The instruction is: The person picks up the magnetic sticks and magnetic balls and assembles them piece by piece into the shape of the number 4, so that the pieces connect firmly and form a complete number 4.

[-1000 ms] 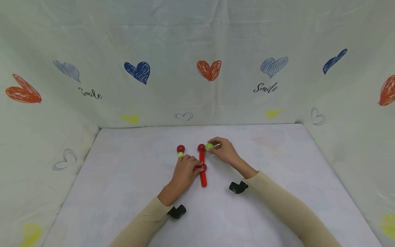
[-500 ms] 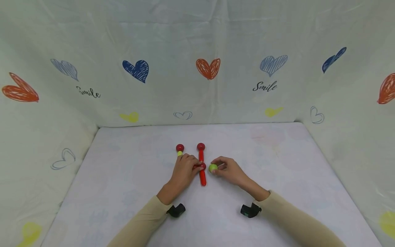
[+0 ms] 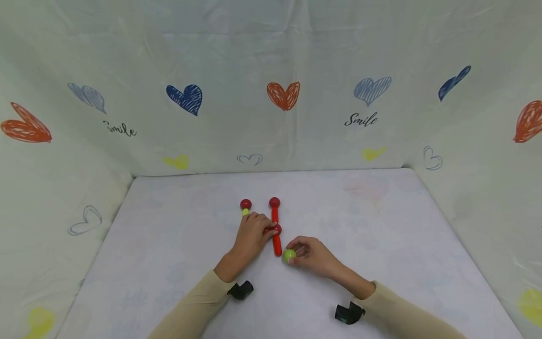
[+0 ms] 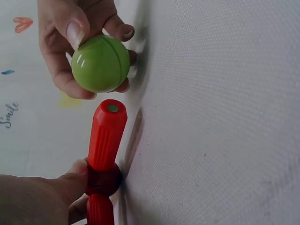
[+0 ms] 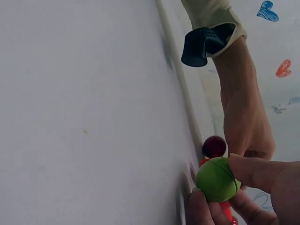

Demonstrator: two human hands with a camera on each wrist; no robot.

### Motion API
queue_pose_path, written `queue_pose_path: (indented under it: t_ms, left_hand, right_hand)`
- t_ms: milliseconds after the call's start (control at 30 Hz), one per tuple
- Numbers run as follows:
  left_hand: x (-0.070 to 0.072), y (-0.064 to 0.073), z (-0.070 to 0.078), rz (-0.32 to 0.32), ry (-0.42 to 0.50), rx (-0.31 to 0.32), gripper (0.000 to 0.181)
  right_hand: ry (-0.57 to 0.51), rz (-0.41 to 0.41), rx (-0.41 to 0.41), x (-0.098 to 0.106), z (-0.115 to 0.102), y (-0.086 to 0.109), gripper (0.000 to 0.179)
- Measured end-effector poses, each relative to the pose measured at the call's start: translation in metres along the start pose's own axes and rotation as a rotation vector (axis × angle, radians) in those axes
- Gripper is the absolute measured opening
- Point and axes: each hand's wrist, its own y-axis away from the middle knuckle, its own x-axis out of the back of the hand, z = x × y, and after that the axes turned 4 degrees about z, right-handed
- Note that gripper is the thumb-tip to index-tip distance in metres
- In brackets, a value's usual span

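In the head view my left hand (image 3: pixel 251 236) pinches the middle red ball (image 3: pixel 277 229), where a near red rod (image 3: pixel 277 246) and a far red rod (image 3: pixel 275 215) meet. A red ball (image 3: pixel 274 202) tops the far rod. Between thumb and fingers my right hand (image 3: pixel 316 257) holds a green ball (image 3: pixel 289 256), just right of the near rod's free end. The left wrist view shows a small gap between this green ball (image 4: pixel 96 68) and the red rod's end (image 4: pixel 112 108), which bears a small round disc. Another red ball (image 3: pixel 245 204) joins a yellow-green rod (image 3: pixel 245 212), partly hidden by my left hand.
The pieces lie on a white table (image 3: pixel 195 202) with faint marks. A white curtain (image 3: pixel 237 127) printed with hearts stands behind it and at both sides. Black wrist-worn devices sit at the left cuff (image 3: pixel 241 290) and right cuff (image 3: pixel 349 313).
My right hand has brought the green ball from beside the far red ball toward me, down to the near rod's free end. My left hand has kept its hold on the middle red ball.
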Motion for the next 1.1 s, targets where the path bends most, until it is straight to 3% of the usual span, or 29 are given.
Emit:
queue_pose_path:
  t_ms: [200,433,733,1100]
  left_hand:
    - [0.000,0.001,0.000,0.011,-0.001,-0.003,0.022]
    - [0.000,0.002,0.000,0.013,0.033,0.003,0.018]
    - [0.000,0.003,-0.001,0.020,0.059,-0.007,0.015]
    - [-0.001,0.002,-0.001,0.032,0.066,-0.019,0.017]
  right_hand:
    - [-0.012,-0.018,0.030,-0.009,0.001,0.004,0.031]
    - [0.033,0.029,0.023,-0.017,0.002,0.004,0.032]
    - [0.014,0.079,0.030,-0.025,0.002,0.002,0.037]
    - [0.023,0.089,0.038,-0.030,-0.003,0.001,0.039]
